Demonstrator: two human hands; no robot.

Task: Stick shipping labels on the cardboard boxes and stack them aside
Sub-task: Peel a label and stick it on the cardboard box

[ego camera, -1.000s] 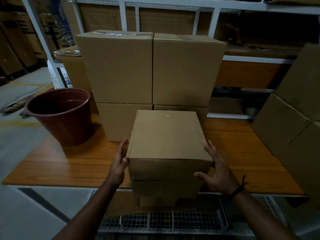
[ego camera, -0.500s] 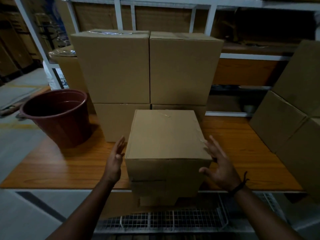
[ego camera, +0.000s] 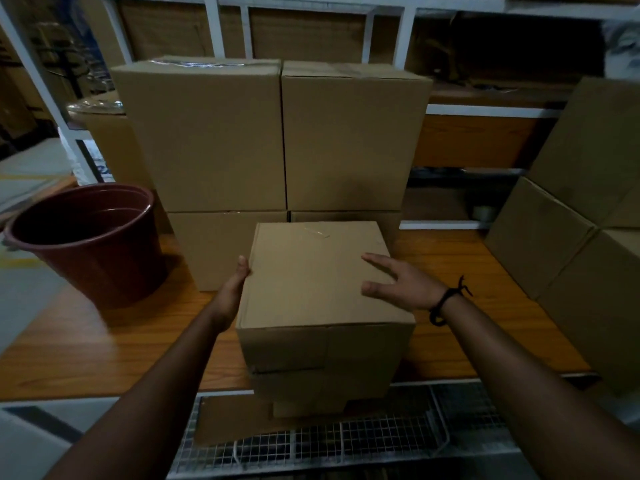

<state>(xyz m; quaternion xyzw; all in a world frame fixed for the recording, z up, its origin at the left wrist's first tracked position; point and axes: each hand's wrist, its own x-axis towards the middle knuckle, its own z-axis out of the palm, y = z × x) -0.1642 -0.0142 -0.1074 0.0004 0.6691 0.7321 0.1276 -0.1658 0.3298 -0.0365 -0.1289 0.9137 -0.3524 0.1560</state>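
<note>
A dark red bucket (ego camera: 90, 237) stands on the wooden table (ego camera: 114, 344), left side.

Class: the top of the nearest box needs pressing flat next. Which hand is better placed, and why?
The right hand: it is open over the top face of the near box. The left hand lies against the box's left side, below the top edge.

Dim, underexposed; wide-angle edge warp; slight softness.

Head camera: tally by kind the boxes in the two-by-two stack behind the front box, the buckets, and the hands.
Boxes in rear stack: 4
Brown bucket: 1
Hands, left hand and right hand: 2
Total: 7
</note>
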